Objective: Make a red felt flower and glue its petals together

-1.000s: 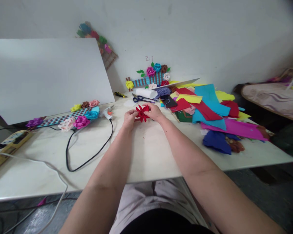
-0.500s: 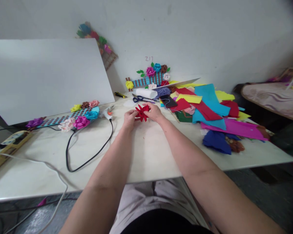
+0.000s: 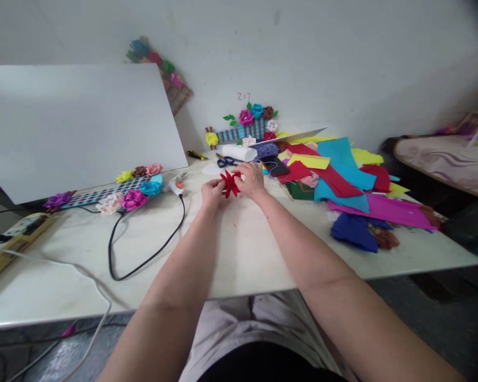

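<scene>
A small red felt flower [image 3: 230, 183] with pointed petals is held just above the white table [image 3: 239, 249]. My left hand [image 3: 212, 192] pinches its left side with closed fingers. My right hand [image 3: 250, 180] grips its right side, fingers curled around the petals. A glue gun [image 3: 176, 183] with a black cord lies to the left of my hands.
A heap of coloured felt sheets [image 3: 342, 180] covers the right of the table. Blue-handled scissors [image 3: 226, 161], a white roll [image 3: 239, 153] and a yellow cutter [image 3: 196, 155] lie behind my hands. Flower-decorated woven strips [image 3: 111, 192] and a white board [image 3: 75, 122] stand at left.
Both hands and the red flower have shifted slightly away from me, and the right hand's fingers have turned a little over the petals.
</scene>
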Demonstrator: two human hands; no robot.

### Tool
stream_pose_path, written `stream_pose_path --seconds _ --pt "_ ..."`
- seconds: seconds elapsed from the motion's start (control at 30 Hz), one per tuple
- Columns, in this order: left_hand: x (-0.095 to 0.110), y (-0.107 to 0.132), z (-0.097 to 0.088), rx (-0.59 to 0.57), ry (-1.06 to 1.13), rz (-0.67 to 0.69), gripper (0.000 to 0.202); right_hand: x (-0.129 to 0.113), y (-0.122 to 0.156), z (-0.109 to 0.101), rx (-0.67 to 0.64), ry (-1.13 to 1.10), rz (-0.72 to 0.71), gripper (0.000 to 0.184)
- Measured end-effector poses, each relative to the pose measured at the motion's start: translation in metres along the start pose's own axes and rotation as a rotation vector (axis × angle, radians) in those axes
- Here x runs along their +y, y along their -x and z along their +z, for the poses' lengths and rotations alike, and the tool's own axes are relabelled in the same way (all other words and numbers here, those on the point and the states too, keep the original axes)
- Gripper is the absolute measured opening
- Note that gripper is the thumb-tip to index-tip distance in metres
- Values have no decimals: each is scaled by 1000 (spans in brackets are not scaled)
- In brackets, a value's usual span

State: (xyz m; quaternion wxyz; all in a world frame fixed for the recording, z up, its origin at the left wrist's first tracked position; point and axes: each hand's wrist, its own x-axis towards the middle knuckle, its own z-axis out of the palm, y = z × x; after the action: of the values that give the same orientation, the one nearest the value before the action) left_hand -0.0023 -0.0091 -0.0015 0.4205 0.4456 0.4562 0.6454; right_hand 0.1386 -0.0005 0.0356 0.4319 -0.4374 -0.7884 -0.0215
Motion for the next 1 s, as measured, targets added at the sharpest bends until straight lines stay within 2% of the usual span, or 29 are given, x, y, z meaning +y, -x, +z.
stream_pose_path --seconds 0.17,0.33,0.53,0.7,1.0 --pt "-4 -4 0 16 -130 65 19 -4 0 1 -68 6 -9 23" --pt "-5 -4 1 62 -325 171 15 -4 -1 3 -93 -1 49 19" --pt "-1 1 4 54 -528 258 21 -6 -2 3 -84 -9 105 13" --pt "4 7 7 31 -726 267 29 -6 -2 2 -65 -38 100 12" --pt "6 9 9 53 -795 237 30 -6 -3 1 -105 -16 158 10"
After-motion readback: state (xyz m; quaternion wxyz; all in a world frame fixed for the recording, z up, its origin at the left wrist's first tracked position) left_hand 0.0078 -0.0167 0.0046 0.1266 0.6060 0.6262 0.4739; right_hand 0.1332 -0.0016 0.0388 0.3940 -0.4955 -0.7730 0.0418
